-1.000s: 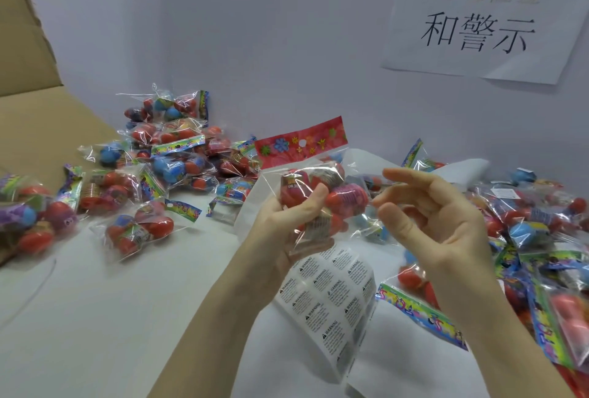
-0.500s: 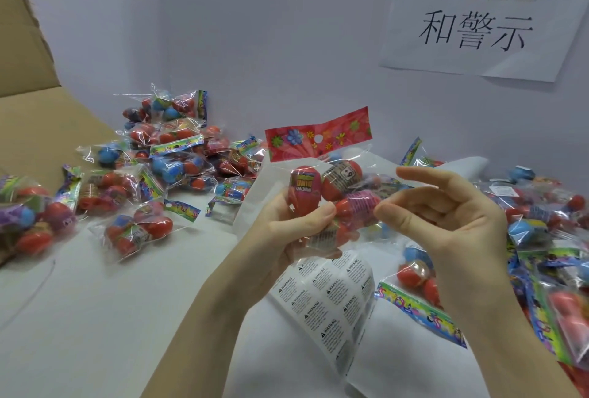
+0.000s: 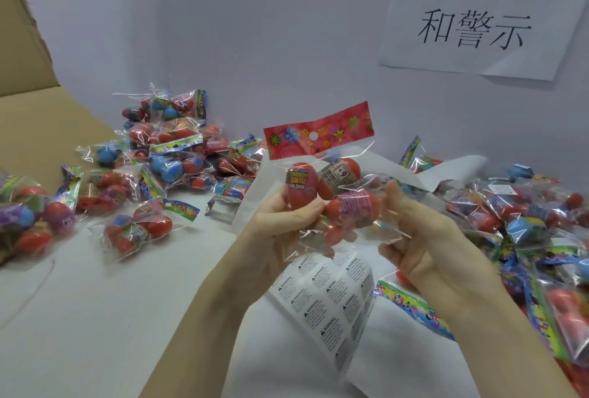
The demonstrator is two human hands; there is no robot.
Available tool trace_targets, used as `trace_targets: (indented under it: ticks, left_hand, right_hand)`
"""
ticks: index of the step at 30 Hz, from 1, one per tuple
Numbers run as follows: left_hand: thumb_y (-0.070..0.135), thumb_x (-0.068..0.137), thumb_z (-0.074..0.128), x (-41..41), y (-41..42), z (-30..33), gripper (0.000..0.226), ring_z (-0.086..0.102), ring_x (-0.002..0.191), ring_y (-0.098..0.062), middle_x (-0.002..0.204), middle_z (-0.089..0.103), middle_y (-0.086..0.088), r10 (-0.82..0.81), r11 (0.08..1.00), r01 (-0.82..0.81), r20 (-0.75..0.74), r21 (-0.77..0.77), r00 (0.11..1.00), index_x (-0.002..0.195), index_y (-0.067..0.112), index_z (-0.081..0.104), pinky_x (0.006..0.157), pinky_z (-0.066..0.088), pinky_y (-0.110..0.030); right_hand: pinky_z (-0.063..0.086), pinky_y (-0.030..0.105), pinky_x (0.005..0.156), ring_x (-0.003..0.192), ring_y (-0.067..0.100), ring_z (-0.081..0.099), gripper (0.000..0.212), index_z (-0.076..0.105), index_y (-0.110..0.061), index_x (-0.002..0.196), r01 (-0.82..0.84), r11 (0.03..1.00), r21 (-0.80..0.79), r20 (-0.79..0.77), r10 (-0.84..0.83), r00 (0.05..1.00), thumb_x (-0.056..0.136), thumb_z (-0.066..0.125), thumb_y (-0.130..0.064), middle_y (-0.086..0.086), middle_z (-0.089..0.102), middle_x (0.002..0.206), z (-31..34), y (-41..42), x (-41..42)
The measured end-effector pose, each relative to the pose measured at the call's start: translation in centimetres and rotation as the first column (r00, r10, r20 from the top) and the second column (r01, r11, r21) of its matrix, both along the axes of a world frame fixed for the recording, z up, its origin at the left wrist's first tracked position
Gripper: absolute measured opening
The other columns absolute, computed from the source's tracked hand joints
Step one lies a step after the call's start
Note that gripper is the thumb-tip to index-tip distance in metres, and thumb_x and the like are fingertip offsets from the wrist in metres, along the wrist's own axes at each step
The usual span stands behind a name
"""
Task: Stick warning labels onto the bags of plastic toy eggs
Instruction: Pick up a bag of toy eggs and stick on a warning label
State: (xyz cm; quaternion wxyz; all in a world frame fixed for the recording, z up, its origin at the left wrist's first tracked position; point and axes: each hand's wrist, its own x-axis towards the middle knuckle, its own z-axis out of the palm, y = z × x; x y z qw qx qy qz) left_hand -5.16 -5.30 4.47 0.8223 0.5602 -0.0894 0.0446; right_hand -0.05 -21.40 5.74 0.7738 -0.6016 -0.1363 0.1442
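Both hands hold one bag of red toy eggs (image 3: 331, 193) upright. The left hand (image 3: 280, 225) has its fingers curled round it over the warning-label sheet (image 3: 328, 295). The right hand (image 3: 424, 238) grips its side.

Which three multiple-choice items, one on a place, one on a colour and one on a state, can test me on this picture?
1. Where is the sheet of warning labels?
A. Below the held bag
B. On the wall
C. Inside the cardboard box

2. What colour is the header card on the held bag?
A. Green
B. Red
C. Black

3. How is the bag held?
A. Lying on the table
B. By one hand
C. By both hands

Key: 1 A, it hangs under the bag; 2 B, red with flowers; 3 C, left hand and right hand grip it.
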Motion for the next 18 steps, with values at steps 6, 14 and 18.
trace_targets:
  ticks: [6, 14, 18]
  left_hand:
    - [0.016, 0.072, 0.065, 0.3, -0.3, 0.1, 0.050, 0.067, 0.075, -0.021, 0.095, 0.065, -0.020, 0.105, 0.994, -0.106, -0.031, -0.040, 0.994, 0.118, 0.000, 0.054, 0.058, 0.053, -0.023]
    - [0.017, 0.071, 0.062, 0.3, -0.6, 0.0, 0.036, 0.066, 0.074, -0.021, 0.091, 0.066, -0.015, 0.108, 0.994, -0.107, 0.004, -0.033, 0.994, 0.106, 0.009, 0.057, 0.058, 0.054, -0.025]
    - [0.022, 0.072, 0.064, 0.8, -1.0, -0.2, 0.049, 0.069, 0.073, -0.017, 0.082, 0.069, -0.007, 0.130, 0.990, -0.131, -0.036, -0.047, 0.991, 0.116, 0.004, 0.054, 0.060, 0.055, -0.024]
  right_hand:
    - [0.050, 0.016, 0.049, 0.051, 0.008, 0.062, 0.046, 0.075, -0.019, 0.062, 0.116, 0.989, 0.091, 0.103, -0.125, 0.987, 0.056, 0.064, -0.064, -0.001, 0.070, 0.064, 0.3, -0.3, 0.3]
    - [0.046, 0.013, 0.044, 0.042, 0.005, 0.054, 0.017, 0.072, -0.014, 0.051, -0.019, 0.997, 0.079, -0.065, 0.024, 0.998, 0.047, 0.071, -0.030, -0.001, 0.063, 0.052, -0.2, 0.5, 0.0]
    - [0.047, 0.013, 0.045, 0.042, 0.004, 0.054, 0.014, 0.071, -0.014, 0.049, 0.043, 0.988, 0.147, -0.102, -0.029, 0.994, 0.058, 0.065, -0.023, -0.002, 0.063, 0.051, -0.5, 0.9, 0.0]
